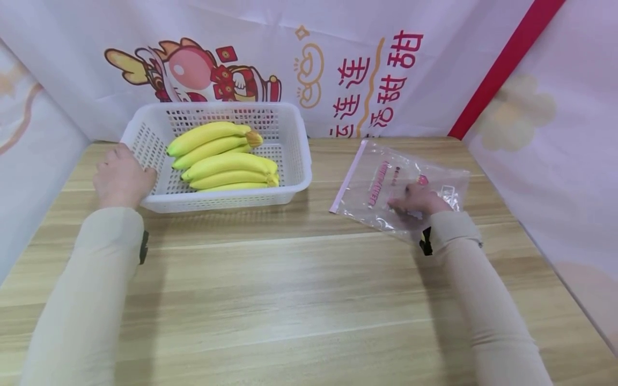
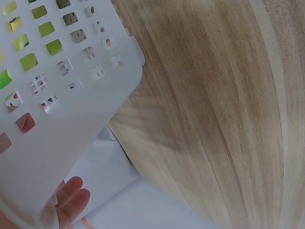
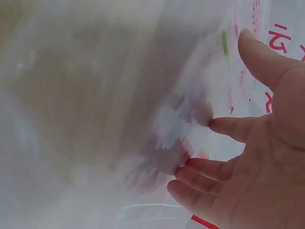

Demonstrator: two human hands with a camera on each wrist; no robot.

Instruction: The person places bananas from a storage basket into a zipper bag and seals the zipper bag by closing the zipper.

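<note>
My left hand grips the left rim of a white plastic basket, thumb on the inner side. In the left wrist view, fingertips show past the basket wall. Two bunches of yellow bananas with greenish tips lie inside the basket. My right hand is over a clear zip bag with pink print and a pink top strip. Seen from the right wrist, its fingertips touch the bag's film, with the thumb standing well apart from them.
The wood-grain table runs up to a white printed cloth hanging behind the basket. A red band marks the cloth near the right corner. White panels border the table at left and right.
</note>
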